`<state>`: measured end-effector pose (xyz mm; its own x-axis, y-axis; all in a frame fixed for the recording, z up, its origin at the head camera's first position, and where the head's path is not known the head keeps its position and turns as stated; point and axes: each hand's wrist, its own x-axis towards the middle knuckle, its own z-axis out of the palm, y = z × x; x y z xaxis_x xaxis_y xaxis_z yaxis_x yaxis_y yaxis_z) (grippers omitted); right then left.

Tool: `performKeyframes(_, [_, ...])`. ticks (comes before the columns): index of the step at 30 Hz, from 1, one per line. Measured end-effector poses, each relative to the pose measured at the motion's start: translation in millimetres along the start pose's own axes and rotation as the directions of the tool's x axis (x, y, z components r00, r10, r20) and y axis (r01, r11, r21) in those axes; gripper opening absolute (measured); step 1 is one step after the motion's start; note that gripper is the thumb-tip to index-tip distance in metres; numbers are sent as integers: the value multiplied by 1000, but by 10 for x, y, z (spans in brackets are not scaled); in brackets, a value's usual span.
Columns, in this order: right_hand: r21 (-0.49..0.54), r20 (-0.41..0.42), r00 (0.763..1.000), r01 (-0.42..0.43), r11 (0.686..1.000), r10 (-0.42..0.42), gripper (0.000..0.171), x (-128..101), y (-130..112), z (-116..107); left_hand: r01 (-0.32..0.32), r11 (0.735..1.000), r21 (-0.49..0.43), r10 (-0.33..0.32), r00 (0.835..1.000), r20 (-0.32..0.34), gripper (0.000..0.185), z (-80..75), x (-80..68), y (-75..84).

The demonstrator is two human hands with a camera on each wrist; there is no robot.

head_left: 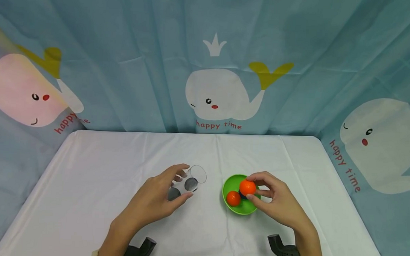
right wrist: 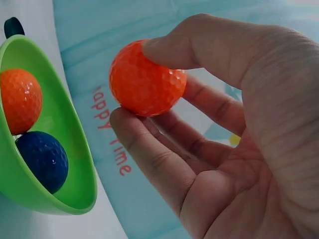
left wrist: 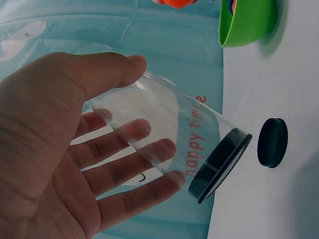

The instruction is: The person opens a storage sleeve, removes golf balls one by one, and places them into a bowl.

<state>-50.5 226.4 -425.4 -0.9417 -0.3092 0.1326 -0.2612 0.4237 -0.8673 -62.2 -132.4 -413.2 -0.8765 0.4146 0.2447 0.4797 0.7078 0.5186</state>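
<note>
My left hand (head_left: pixel 156 192) holds a clear plastic jar (left wrist: pixel 154 114) between thumb and fingers. The jar is tilted, with a black cap (left wrist: pixel 222 165) on its lower end; in the head view its thin round rim shows beyond the fingers. A loose black lid (left wrist: pixel 273 143) lies on the table by the jar. Over the green bowl (head_left: pixel 225 183), my right hand (head_left: pixel 275 198) pinches an orange golf ball (right wrist: pixel 142 79) between thumb and fingertips. Inside the bowl sit another orange golf ball (right wrist: pixel 21 99) and a dark blue golf ball (right wrist: pixel 44 162), partly hidden in the head view.
A white cloth covers the table (head_left: pixel 98 177). Behind and beside it hangs a blue curtain (head_left: pixel 152 84) printed with whales. Black wrist mounts (head_left: pixel 283 249) show beside both forearms at the near edge of the head view.
</note>
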Motion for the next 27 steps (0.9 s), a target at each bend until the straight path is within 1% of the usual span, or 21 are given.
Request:
performKeyframes(3, [-22, 11, 1000, -2, 1000, 2, 39, -10, 0, 0, -3, 1000, -14, 3, 1000, 1, 74, 3, -7, -7])
performKeyframes(5, [-30, 23, 1000, -1, 1000, 2, 40, -15, 4, 1, 0, 1000, -22, 0, 1000, 6, 74, -1, -10, -9])
performKeyframes(10, [-41, 63, 998, -8, 999, 11, 39, -10, 13, -1, -11, 999, -45, 12, 1000, 15, 69, -14, -8, -18])
performKeyframes(13, [-66, 79, 997, -18, 998, 23, 39, -20, 11, -8, -31, 999, -45, 31, 999, 11, 66, -14, -7, -26])
performKeyframes(18, [-119, 104, 994, -24, 993, 36, 43, -42, 4, -9, -42, 998, -54, 43, 999, 11, 65, -16, -7, -21])
performKeyframes(21, [-142, 119, 992, -17, 990, 34, 46, -48, -15, -3, -45, 997, -54, 46, 999, 11, 65, -17, -3, -18])
performKeyframes(27, [-193, 147, 989, 6, 981, 23, 42, -56, -61, -1, -46, 998, -54, 46, 999, 6, 64, -1, -1, -25])
